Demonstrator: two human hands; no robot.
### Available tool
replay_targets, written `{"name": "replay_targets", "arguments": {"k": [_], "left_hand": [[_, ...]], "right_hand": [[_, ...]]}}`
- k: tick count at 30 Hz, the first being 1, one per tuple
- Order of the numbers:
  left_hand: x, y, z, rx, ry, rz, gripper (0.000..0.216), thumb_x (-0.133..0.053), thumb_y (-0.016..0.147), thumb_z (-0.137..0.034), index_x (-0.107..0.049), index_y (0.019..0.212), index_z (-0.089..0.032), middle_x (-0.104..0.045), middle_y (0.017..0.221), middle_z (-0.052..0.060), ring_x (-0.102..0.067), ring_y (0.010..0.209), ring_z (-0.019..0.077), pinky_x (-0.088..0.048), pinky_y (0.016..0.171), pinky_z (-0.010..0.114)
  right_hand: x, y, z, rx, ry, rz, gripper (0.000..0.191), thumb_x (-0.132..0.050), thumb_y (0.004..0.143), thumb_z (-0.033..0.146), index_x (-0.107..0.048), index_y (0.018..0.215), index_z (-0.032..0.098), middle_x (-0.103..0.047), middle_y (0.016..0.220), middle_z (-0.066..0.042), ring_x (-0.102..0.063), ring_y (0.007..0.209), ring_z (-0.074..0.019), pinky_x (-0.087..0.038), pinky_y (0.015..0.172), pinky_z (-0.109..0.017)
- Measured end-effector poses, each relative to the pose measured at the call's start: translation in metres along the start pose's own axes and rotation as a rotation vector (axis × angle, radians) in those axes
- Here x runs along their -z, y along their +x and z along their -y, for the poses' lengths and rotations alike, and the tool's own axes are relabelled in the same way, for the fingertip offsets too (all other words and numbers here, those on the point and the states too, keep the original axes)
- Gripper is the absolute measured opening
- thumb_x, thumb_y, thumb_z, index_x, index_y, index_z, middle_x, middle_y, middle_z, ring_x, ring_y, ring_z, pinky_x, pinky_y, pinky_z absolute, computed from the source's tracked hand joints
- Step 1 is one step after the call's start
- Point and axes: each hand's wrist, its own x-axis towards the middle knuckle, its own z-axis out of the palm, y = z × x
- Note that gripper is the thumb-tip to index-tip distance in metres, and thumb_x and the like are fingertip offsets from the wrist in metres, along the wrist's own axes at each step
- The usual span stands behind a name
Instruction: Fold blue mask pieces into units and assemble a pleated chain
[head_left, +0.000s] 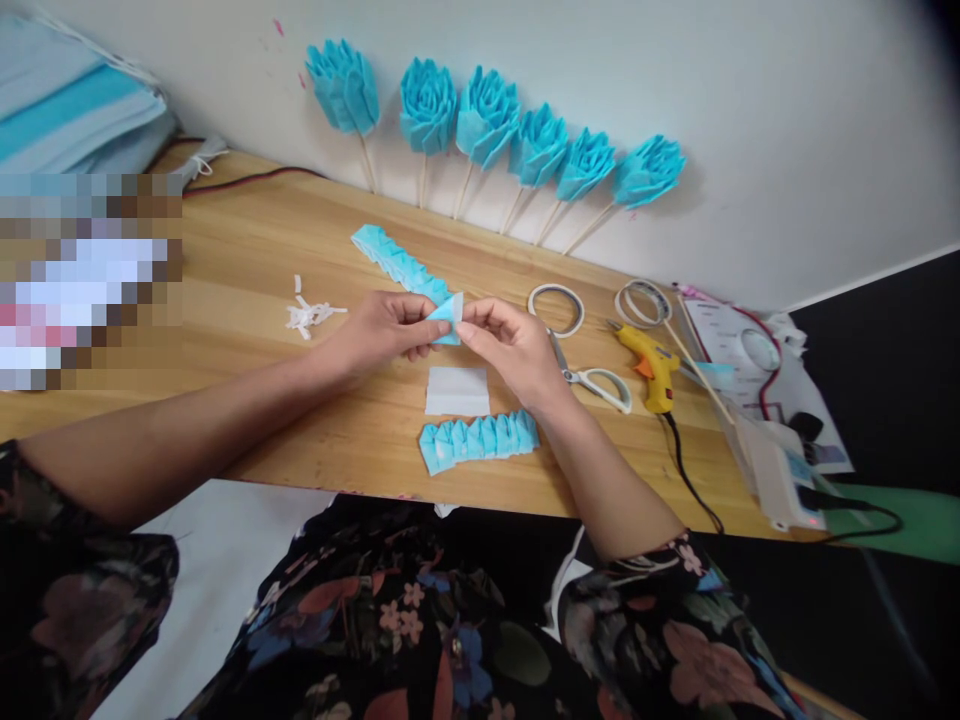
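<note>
Between my two hands is a small blue piece of folded paper or fabric [448,312] with a white edge at its upper right. My left hand [390,325] pinches its left side between thumb and fingers. The fingertips of my right hand [514,345] are closed on its right edge. Behind the hands a pleated blue strip [397,258] lies slanting on the wooden table, its near end meeting the held piece in view; I cannot tell if they touch. Nearer me are a white square [457,391] and a second pleated blue strip [480,438].
Several blue flowers on sticks [487,115] lean against the wall. To the right lie tape rolls [556,288], scissors [600,385], a yellow glue gun [649,365] and a power strip [784,480]. White scraps [307,315] lie left on the table [247,245].
</note>
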Motion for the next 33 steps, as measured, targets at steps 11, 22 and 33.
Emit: {"name": "replay_targets", "arguments": {"k": [11, 22, 33], "left_hand": [[-0.005, -0.005, -0.008, -0.026, 0.122, 0.105, 0.028, -0.072, 0.081, -0.040, -0.062, 0.069, -0.017, -0.052, 0.063, -0.004, -0.046, 0.061, 0.0094, -0.033, 0.059, 0.023], [-0.003, -0.003, -0.006, 0.009, 0.056, 0.123, 0.027, -0.073, 0.081, -0.038, -0.061, 0.069, -0.017, -0.055, 0.062, -0.002, -0.050, 0.059, 0.0096, -0.039, 0.056, 0.022], [-0.002, -0.001, -0.006, 0.007, -0.060, 0.120, 0.029, -0.078, 0.080, -0.037, -0.061, 0.067, -0.017, -0.057, 0.058, -0.003, -0.053, 0.056, 0.0092, -0.043, 0.057, 0.022]], "right_hand": [[-0.003, 0.000, -0.004, 0.030, -0.116, -0.082, 0.019, -0.075, 0.080, 0.040, -0.069, 0.082, 0.022, -0.065, 0.072, 0.003, -0.056, 0.067, -0.0125, -0.048, 0.066, -0.030], [0.003, -0.004, -0.002, 0.454, -0.590, -0.110, 0.014, -0.062, 0.097, 0.029, -0.074, 0.090, 0.027, -0.075, 0.086, -0.001, -0.067, 0.084, -0.0190, -0.053, 0.084, -0.038], [0.011, -0.001, -0.007, 0.610, -0.690, -0.071, 0.027, -0.053, 0.101, 0.023, -0.079, 0.103, 0.032, -0.079, 0.099, -0.002, -0.069, 0.090, -0.0204, -0.053, 0.082, -0.041]]}}
